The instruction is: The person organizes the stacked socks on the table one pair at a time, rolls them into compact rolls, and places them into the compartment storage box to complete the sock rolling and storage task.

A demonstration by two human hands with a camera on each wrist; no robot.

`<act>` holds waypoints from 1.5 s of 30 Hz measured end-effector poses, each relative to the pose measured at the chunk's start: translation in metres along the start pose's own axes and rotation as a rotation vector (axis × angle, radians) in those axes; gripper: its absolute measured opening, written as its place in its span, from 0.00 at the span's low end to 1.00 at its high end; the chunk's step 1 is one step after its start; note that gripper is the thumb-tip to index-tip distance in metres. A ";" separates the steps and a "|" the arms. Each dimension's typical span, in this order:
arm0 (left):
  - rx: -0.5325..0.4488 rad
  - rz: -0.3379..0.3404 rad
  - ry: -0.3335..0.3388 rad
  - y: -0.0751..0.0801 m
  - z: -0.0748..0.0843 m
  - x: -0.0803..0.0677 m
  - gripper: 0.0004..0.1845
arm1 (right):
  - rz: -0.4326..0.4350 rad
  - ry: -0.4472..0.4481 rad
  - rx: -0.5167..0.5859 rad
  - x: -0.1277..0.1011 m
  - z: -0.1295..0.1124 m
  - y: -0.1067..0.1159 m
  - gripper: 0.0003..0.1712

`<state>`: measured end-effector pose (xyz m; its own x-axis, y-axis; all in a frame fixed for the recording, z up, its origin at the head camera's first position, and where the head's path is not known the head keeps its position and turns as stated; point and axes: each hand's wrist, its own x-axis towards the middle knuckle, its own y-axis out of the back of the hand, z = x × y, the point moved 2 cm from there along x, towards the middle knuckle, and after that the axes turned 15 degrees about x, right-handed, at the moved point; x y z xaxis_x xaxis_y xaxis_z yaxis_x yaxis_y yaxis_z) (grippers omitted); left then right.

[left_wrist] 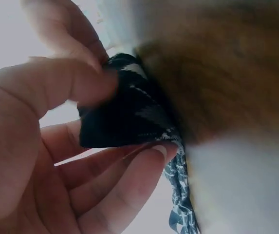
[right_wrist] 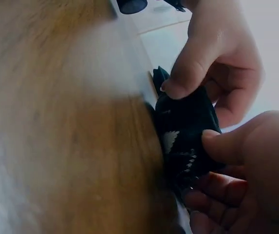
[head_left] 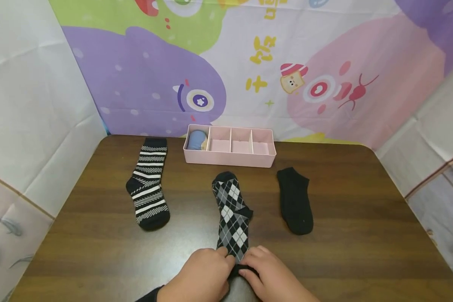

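Note:
An argyle sock (head_left: pixel 232 214) in black, grey and white lies lengthwise on the table, its toe pointing away. At its near end, my left hand (head_left: pixel 205 272) pinches the black cuff between thumb and fingers. My right hand (head_left: pixel 272 274) grips the same cuff from the other side, its thumb lying on the cloth in the right wrist view. Both wrist views show the cuff (left_wrist: pixel 107 122) lifted and bent over near the table edge. To the left lies a striped black-and-white sock (head_left: pixel 151 184); to the right, a short black sock (head_left: pixel 295 201).
A pink divided box (head_left: pixel 230 157) stands at the table's back edge. Its leftmost compartment holds a blue rolled item (head_left: pixel 197 139). Behind the brown table (head_left: pixel 343 251) hangs a cartoon-printed cloth (head_left: pixel 249 105), with pale cloth at both sides.

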<state>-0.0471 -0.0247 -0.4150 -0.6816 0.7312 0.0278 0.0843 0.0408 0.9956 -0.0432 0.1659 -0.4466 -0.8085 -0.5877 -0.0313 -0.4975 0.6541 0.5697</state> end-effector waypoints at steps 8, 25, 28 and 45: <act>0.035 0.006 0.017 -0.002 0.000 0.002 0.04 | 0.031 -0.095 0.160 0.001 -0.003 0.001 0.06; -0.062 -0.073 0.017 -0.005 -0.003 0.001 0.06 | -0.004 0.137 0.019 0.001 -0.009 -0.003 0.04; -0.051 -0.065 0.008 -0.004 -0.002 0.000 0.05 | -0.031 0.156 -0.037 0.002 -0.008 -0.003 0.09; -0.026 -0.006 0.000 0.003 0.003 -0.004 0.10 | -0.022 -0.109 0.245 0.001 -0.003 -0.003 0.06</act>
<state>-0.0420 -0.0258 -0.4120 -0.6824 0.7306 0.0217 0.0615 0.0279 0.9977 -0.0418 0.1622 -0.4457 -0.8190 -0.5571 -0.1377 -0.5661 0.7450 0.3528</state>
